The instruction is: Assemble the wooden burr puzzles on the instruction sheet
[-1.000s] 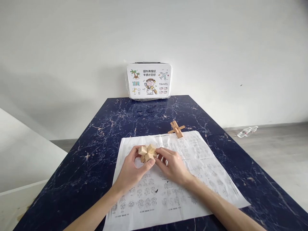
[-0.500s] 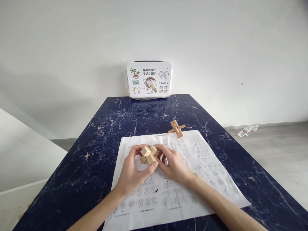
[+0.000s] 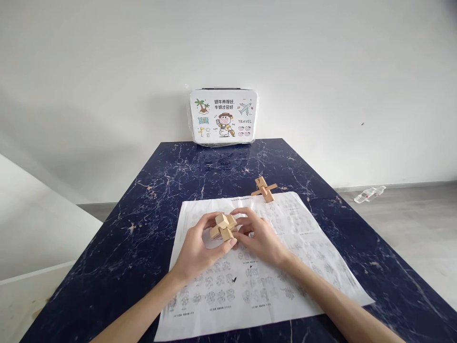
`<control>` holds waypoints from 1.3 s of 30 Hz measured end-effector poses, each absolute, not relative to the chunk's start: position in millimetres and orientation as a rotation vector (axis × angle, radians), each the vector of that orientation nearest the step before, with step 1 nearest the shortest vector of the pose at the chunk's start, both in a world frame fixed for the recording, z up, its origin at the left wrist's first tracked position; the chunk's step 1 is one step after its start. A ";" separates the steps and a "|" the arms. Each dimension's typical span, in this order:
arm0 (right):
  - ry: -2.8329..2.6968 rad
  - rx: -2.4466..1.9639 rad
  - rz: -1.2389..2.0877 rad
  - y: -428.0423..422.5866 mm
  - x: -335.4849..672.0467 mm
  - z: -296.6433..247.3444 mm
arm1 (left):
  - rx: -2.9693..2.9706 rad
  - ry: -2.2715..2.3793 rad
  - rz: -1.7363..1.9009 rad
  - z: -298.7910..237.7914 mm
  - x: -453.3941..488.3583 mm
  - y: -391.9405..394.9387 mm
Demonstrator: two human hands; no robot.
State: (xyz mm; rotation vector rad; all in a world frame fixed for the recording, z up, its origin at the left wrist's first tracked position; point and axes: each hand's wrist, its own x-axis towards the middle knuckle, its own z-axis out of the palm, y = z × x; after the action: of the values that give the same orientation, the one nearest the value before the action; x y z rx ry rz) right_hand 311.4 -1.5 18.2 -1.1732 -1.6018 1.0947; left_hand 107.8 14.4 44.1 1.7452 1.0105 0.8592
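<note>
A pale wooden burr puzzle [image 3: 223, 226], made of interlocked notched bars, is held just above a printed sheet. My left hand [image 3: 198, 250] is closed around it from the left, with the thumb along its lower front and the fingers behind. On its right side, the bent fingertips and thumb of my right hand [image 3: 259, 237] pinch a bar end, which they partly hide. Beyond my hands, a second wooden puzzle [image 3: 264, 189], cross-shaped and bearing a dark mark, rests at the sheet's top edge.
Under my hands lies the creased paper sheet [image 3: 303, 295] with printed diagrams. The table [image 3: 143, 190] is dark blue with a marbled pattern. A white cartoon case [image 3: 224, 116] in clear plastic stands against the wall at the far end. On the floor at right lies a clear plastic bottle [image 3: 370, 194].
The burr puzzle has turned and tilted a little in my hands. My right fingers have loosened and shifted slightly rightward along its side. The whole view has moved a little.
</note>
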 end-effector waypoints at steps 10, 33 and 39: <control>-1.930 -1.094 0.944 -4.9 319.0 14.2 | 1.749 0.832 0.609 44.5 100.4 20.2; -1.830 -1.251 0.634 -1.8 322.5 8.2 | 1.890 0.937 0.597 45.1 98.4 24.2; -1.476 -1.169 0.865 5.8 325.4 11.7 | 1.990 1.124 0.790 32.4 97.7 28.9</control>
State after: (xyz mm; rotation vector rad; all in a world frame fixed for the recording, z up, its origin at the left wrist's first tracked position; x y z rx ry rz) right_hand 325.4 5.8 11.7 -1.1689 -1.4760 0.8650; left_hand 97.7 28.9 32.4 1.9895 1.1237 0.7900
